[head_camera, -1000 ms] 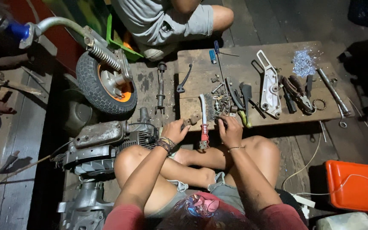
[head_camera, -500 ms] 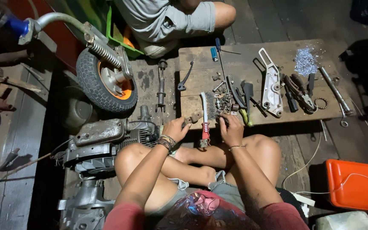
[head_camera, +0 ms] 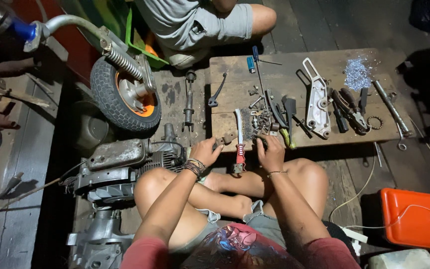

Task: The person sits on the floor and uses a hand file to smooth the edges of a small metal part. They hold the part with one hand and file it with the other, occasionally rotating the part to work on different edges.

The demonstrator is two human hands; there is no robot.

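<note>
I see an orange case [head_camera: 416, 219] on the floor at far right. At the wooden board's [head_camera: 294, 74] near edge lies a brush [head_camera: 239, 139] — white upper handle, red grip, long axis running away from me. My left hand [head_camera: 206, 151] grips a small metal part [head_camera: 226, 138]; my right hand [head_camera: 270, 152] rests apart — its grasp I cannot tell.

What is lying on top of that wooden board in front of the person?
The wooden board carries a red-handled tool, pliers, a white metal bracket and small loose parts. Both hands cover whatever lies beneath them at its near edge.
</note>
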